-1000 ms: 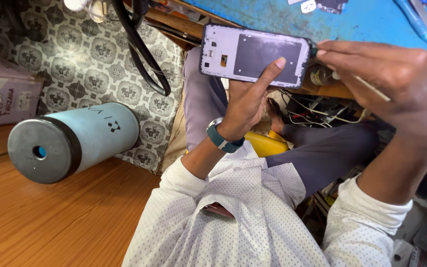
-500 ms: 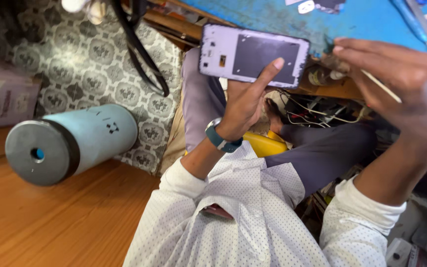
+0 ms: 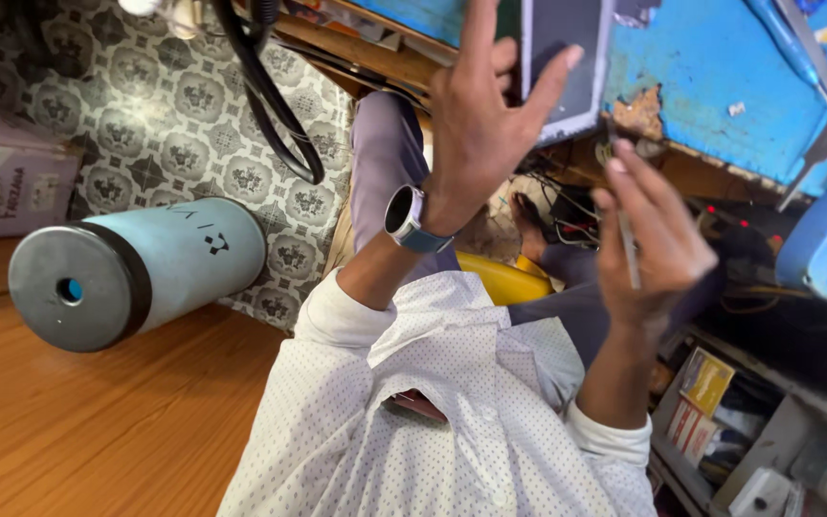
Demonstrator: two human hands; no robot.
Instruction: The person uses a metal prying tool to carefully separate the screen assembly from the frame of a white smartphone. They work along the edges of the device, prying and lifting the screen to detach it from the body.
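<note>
**Phone held up one-handed, thin tool in the other**

The left hand [image 3: 476, 134] grips a phone [image 3: 567, 57] by its edge, thumb pressed across the dark face and the other fingers spread behind it; the device sits high, above the blue workbench [image 3: 720, 86]. The right hand [image 3: 648, 239], just below and right of that grip, is pinched shut on a thin metal tool [image 3: 627, 251], probably tweezers, too slim to be sure.

Risk, as a judgement: the hold is loose and only on one side, so the phone could slip from the thumb and drop onto the bench edge or the tangled wires [image 3: 567, 206] below. The tool tip near the grip could also scratch the panel.

Containers: a pale blue cylinder with a grey cap [image 3: 136, 273] lies well left of the grip, contents hidden. Small boxes [image 3: 705, 397] sit low right on a shelf, contents unseen.
</note>
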